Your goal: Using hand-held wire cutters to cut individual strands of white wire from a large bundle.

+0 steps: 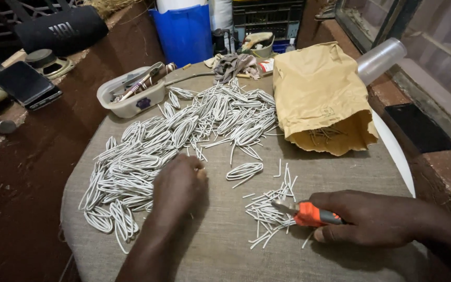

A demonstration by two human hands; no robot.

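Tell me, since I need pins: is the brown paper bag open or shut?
Open: the brown paper bag lies flat, its torn mouth gaping, thin metal pieces visible inside.

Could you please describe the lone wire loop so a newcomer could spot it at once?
Start at the brown paper bag on the cloth-covered table. Just below its open end lies one white wire loop. It sits alone, apart from the big pile of loops.

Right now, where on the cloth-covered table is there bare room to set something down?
Bare cloth lies along the near edge, between the left hand and the right hand holding pliers. Another patch runs below the paper bag. The white wire loops crowd the left and far side.
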